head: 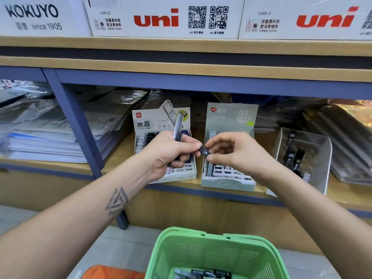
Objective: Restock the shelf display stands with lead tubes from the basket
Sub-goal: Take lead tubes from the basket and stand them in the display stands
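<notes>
My left hand grips several lead tubes that stick up above the fist, and its thumb touches one end of a black lead tube marked 0.5. My right hand pinches that same tube between thumb and fingers. Both hands hover in front of two display stands on the shelf: a white 0.5 stand on the left and a pale green 0.7 stand on the right, each holding several tubes. The green basket sits below with several dark tubes at its bottom.
A clear acrylic box with dark items stands right of the green stand. Stacks of paper and plastic folders fill the left bay; wrapped packs lie far right. A blue shelf post stands left. White cartons sit above.
</notes>
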The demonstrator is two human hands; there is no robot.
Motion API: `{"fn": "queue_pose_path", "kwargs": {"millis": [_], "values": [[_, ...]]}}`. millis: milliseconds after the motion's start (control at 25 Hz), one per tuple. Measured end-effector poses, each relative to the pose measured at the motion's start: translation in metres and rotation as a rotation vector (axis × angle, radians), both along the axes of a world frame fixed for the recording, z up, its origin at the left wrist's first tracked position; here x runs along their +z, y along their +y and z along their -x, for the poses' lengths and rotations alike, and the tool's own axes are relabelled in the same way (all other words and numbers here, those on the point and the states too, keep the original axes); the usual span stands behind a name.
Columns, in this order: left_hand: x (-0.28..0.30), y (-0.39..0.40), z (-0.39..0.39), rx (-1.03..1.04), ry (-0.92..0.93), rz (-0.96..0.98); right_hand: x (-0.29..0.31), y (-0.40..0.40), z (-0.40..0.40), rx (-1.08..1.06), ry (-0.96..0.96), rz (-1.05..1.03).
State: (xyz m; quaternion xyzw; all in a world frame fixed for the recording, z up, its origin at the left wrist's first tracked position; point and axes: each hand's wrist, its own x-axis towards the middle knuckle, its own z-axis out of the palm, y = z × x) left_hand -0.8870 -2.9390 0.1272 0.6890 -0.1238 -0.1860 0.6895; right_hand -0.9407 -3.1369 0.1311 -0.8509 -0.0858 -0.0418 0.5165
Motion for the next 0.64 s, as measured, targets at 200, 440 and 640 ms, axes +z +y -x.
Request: {"fn": "queue_pose_path", "kwargs": {"millis": [200,440,640], "values": [[0.003,-0.040,0.006,-0.043,0.058,0.054,-0.001,-0.028,0.014,-0.015,0.014,-0.107],[-0.004,-0.080,0.020,-0.231,0.262,-0.001,-0.001,-0.080,0.034,-0.134,-0.021,-0.330],[-0.016,-0.109,0.029,-0.211,0.169,-0.054,-0.003,-0.108,0.051,-0.209,-0.013,-0.245]]}}
